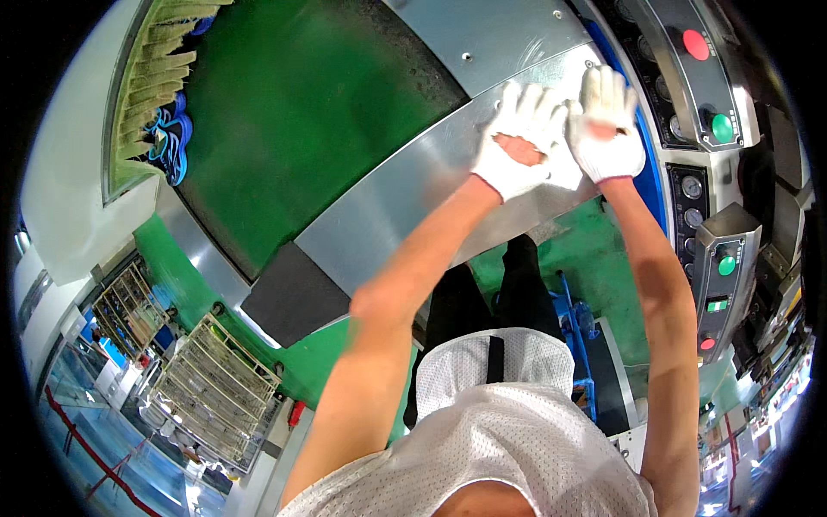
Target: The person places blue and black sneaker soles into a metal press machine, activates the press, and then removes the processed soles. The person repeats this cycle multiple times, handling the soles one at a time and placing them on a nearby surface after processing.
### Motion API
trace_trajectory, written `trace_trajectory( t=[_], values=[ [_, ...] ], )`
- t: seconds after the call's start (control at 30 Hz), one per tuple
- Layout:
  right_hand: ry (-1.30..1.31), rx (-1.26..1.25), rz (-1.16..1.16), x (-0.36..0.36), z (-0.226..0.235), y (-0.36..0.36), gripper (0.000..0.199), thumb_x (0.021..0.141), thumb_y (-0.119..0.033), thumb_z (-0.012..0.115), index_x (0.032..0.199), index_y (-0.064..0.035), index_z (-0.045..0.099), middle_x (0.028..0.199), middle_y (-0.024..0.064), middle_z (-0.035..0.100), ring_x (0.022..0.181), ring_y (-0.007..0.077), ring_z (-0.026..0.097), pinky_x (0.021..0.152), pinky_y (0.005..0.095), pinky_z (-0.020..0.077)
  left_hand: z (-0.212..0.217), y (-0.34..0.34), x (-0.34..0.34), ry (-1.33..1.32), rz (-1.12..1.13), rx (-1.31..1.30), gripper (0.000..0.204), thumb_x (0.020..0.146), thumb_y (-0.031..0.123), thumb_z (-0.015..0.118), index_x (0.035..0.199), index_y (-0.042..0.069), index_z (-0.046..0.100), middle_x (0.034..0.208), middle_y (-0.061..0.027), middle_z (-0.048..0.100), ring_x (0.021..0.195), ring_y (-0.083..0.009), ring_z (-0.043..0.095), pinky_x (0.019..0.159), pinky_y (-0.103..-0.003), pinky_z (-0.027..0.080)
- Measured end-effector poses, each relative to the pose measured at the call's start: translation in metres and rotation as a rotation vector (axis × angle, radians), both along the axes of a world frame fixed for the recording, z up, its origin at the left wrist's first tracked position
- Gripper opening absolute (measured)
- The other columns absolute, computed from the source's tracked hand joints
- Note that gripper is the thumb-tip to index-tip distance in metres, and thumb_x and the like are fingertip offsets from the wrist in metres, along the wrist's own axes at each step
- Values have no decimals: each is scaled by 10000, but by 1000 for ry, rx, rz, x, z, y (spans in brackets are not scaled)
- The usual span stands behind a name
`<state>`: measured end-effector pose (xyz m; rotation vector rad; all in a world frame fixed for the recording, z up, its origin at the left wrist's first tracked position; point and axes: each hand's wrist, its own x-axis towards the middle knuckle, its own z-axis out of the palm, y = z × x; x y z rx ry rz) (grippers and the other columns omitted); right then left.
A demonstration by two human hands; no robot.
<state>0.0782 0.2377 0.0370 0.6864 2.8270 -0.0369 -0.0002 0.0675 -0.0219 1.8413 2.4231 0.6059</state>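
Both hands wear white knit gloves, with a patch of bare skin showing through each. My left hand (519, 142) is open over the metal plate (560, 73) at the upper right, its fingers stretched out and holding nothing. Beside it, my right hand (606, 129) is also open, fingers straight and fairly close together; its middle is slightly blurred. I cannot tell whether either hand touches the plate. Left of the hands runs a green conveyor belt (310, 95). Blue-and-black sneakers (172, 142) stand at its far left, partly behind a fringed curtain (159, 73).
Control boxes with a red button (695, 45), a green button (722, 129) and pressure gauges (692, 187) line the right side. A dark mat (297, 295) covers the belt frame's near corner. Wire rack carts (211, 388) stand at lower left. Something blue-framed (579, 345) is by my legs.
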Motion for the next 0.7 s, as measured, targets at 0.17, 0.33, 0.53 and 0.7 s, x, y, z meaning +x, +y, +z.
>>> trace_trajectory(
  t=[0.17,0.33,0.53,0.7],
  values=[
    [491,-94,192,-48,-65,-105,649,988,-414,530,1503,-19,512,1593,234,470,1536,417,368,1322,567,160,41,-92,-50,-92,192,-187,535,836,330,696,1307,90,610,1356,-194,550,1306,-407,476,1158,-637,305],
    [113,-477,384,-82,-2,-216,486,943,-350,544,1308,-34,605,1382,203,580,1364,359,500,1220,538,302,37,-220,-22,30,423,-261,564,849,231,664,1338,-32,559,1439,-291,507,1358,-493,441,1175,-670,280],
    [452,-527,477,5,-26,-310,373,887,-277,573,1165,-36,632,1210,155,609,1250,330,557,1139,476,406,38,-311,75,-103,459,-517,757,916,327,573,1505,-138,469,1560,-373,392,1479,-590,307,1242,-729,144],
    [389,-509,248,73,-28,-273,470,916,-270,567,1322,-49,651,1451,181,596,1424,366,493,1259,527,309,52,-244,87,-195,294,-382,631,756,231,658,1281,-111,581,1396,-329,482,1315,-510,440,1155,-695,268]
  ],
)
